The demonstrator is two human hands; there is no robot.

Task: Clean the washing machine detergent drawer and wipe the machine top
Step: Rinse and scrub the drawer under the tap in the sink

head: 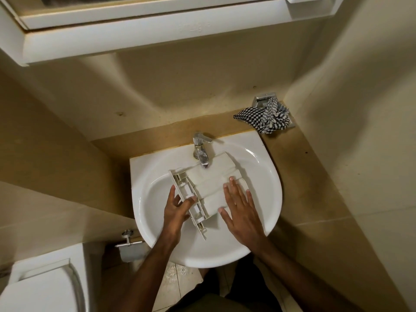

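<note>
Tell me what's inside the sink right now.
The white detergent drawer lies in the sink, underside up, partly beneath the tap. The left hand grips its front panel; the right hand rests flat on it. The drain is covered, and no running water is visible.

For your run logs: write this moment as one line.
drawer in sink, under tap | left hand holds front | right hand flat on top
</note>
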